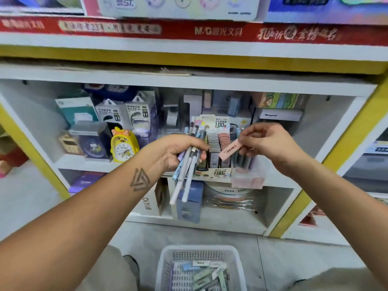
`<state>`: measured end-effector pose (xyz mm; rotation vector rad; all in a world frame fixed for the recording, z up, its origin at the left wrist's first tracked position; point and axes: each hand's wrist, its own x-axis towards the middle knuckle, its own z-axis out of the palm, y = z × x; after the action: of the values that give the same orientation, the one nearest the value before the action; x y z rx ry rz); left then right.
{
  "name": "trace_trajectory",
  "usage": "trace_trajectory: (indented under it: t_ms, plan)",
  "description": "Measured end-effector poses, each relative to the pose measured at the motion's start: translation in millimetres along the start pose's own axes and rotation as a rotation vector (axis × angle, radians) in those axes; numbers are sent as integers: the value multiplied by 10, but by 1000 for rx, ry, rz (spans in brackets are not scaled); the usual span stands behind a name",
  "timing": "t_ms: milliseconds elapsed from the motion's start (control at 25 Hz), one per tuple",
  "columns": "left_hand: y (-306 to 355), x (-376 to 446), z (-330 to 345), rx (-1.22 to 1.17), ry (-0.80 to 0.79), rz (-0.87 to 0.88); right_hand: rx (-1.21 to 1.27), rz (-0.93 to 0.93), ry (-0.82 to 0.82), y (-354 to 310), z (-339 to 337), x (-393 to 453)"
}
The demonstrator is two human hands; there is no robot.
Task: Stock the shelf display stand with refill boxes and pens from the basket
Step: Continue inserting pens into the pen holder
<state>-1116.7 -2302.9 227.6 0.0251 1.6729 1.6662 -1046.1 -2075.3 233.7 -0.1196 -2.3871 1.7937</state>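
My left hand (176, 151) grips a bundle of pens (184, 177) in pale blue, white and grey, their ends hanging down in front of the shelf. My right hand (266, 143) pinches a small pink refill box (230, 151) by one end, tilted, just above the display stand (218, 172). The cardboard stand sits on the middle shelf with rows of refill boxes in it and a printed back card. A white plastic basket (165, 261) on the floor below holds several more refill boxes in green, blue and white.
A yellow chick alarm clock (123, 147), power bank packs (123, 116) and other boxed goods fill the shelf left of the stand. A pale pink box (247, 179) leans at the stand's right. Boxes and disc packs sit on the lower shelf. My knees flank the basket.
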Motion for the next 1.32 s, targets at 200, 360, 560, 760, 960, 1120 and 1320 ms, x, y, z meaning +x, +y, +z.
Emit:
trace_trajectory:
  t_ms: [200,360,560,760,960,1120,1320]
  plan:
    - [-21,33,-474,-102,110,24,-61,-45,-43,105,423,241]
    - [-50,1,-850,-143,195,32,-304,-198,-105,136,800,379]
    - [-77,-11,-1051,-183,278,58,-759,-503,-162,270,1098,431]
    - [-85,-10,-1036,-194,275,59,-836,-525,-186,362,1204,512]
    - [-94,10,-999,-199,276,60,-852,-542,-264,358,1254,528]
    - [-87,13,-955,-213,294,84,-917,-541,-299,371,1267,547]
    - [-53,25,-863,-277,294,115,-1045,-488,-387,370,1350,485]
